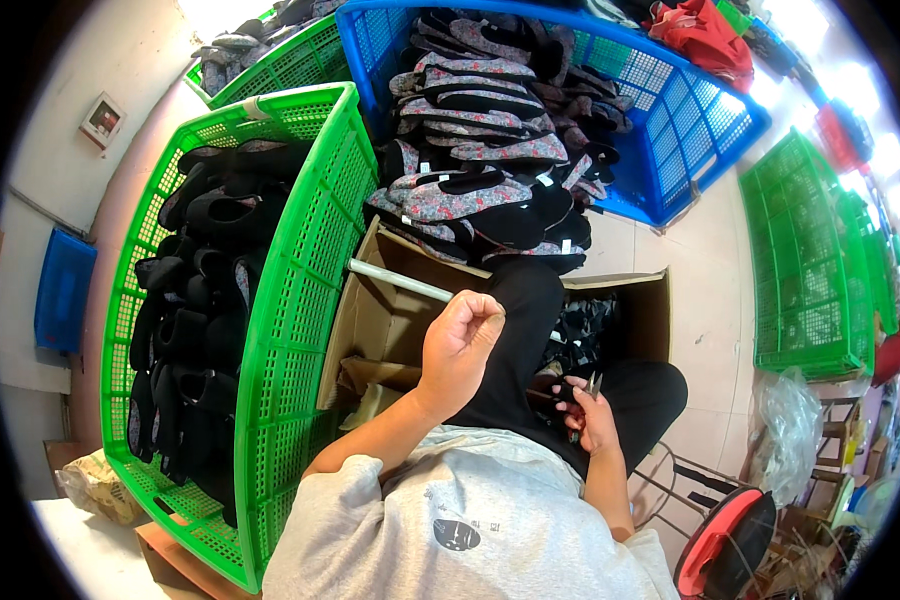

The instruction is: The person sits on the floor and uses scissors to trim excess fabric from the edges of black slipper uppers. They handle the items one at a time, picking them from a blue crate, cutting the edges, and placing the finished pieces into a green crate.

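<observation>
My left hand (pixel 458 345) is closed in a fist, raised above my left thigh. A pale rod (pixel 400 281) runs from the cardboard box's edge to this fist; whether the fingers grip it or it passes behind them cannot be seen. Lower down, by my right knee, my right hand (pixel 592 418) is closed around a small metal hand tool with pointed tips, which looks like snips (pixel 594 384). Something dark is by its fingers, too small to make out. Just beyond my knees, floral grey-and-black shoes (pixel 470 195) are heaped up.
At my left stands a green crate (pixel 305 300) of black shoes (pixel 210 300). A blue crate (pixel 670 130) holds the floral shoes ahead. An open cardboard box (pixel 642 310) with dark patterned pieces sits between my legs. Green crates (pixel 805 260) and a red-and-black stool-like seat (pixel 725 540) are on the right.
</observation>
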A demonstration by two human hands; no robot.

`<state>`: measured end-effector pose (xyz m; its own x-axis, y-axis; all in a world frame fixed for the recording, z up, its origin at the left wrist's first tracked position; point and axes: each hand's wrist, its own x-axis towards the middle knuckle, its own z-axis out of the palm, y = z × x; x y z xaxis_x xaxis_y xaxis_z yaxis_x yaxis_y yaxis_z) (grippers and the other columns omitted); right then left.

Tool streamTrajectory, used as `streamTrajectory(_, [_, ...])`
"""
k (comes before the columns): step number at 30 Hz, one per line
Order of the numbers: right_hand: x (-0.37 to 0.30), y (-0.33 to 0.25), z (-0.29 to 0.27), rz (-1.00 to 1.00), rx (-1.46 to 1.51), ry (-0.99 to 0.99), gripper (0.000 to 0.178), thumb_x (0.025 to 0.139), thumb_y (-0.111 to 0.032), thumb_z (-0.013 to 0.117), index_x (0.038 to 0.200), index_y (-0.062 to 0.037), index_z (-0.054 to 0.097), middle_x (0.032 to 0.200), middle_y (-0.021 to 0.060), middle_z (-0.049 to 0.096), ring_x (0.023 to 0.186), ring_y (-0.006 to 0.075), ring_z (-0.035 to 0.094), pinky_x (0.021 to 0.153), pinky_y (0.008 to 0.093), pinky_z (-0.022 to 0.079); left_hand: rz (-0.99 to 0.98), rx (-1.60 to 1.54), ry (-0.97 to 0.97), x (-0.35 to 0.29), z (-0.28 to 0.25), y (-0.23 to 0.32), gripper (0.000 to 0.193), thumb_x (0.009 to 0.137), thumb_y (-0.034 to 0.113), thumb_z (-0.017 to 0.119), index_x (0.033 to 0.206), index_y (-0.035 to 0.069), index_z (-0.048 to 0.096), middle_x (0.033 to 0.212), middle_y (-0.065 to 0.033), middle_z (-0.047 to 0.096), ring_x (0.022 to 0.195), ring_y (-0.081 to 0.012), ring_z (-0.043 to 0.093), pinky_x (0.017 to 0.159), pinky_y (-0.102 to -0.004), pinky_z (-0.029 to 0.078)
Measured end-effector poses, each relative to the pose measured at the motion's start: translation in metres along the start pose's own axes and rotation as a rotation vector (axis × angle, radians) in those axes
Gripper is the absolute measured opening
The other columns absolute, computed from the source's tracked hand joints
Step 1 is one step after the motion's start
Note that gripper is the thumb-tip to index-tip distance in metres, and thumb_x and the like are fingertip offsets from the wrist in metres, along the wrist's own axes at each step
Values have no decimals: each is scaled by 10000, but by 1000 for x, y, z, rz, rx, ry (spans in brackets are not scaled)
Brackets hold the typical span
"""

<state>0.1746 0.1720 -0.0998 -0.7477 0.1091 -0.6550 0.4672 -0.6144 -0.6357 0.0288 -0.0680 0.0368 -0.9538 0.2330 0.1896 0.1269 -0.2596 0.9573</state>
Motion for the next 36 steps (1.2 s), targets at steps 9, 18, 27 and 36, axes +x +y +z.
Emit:
streamTrajectory(9, [-1, -1, 1, 0, 9, 1, 266, 1011, -121, 505, 1260, -37, 548, 1095, 151, 696, 768, 169, 677, 459, 219, 384, 121, 40, -56, -3, -3, 0, 168, 788, -137, 567, 830, 25, 568, 896, -52, 502, 814, -138, 527, 744, -240, 427])
streamTrajectory(18, [1, 3, -4, 1, 28, -17, 273, 1010, -125, 507, 1268, -45, 542, 1114, 163, 693, 773, 178, 678, 458, 222, 387, 9, -33, -33, -2, -6, -2, 140, 685, -111, 552, 731, 21, 563, 860, -58, 492, 796, -155, 510, 734, -254, 399])
streamTrajectory(27, [-1, 0, 0, 4, 23, -8, 276, 998, -119, 524, 1262, -39, 546, 1090, 159, 692, 761, 172, 665, 466, 214, 394, 11, -17, -28, 0, -14, -8, 115, 681, -71, 529, 722, 29, 568, 930, -57, 487, 868, -154, 496, 800, -262, 399])
streamTrajectory(36, [-2, -1, 1, -1, 8, 7, 278, 1004, -122, 519, 1267, -36, 543, 1094, 148, 693, 773, 173, 675, 470, 222, 396, 41, 21, -42, 0, -14, -5, 139, 673, -95, 553, 712, 38, 565, 920, -57, 512, 879, -153, 501, 805, -256, 398])
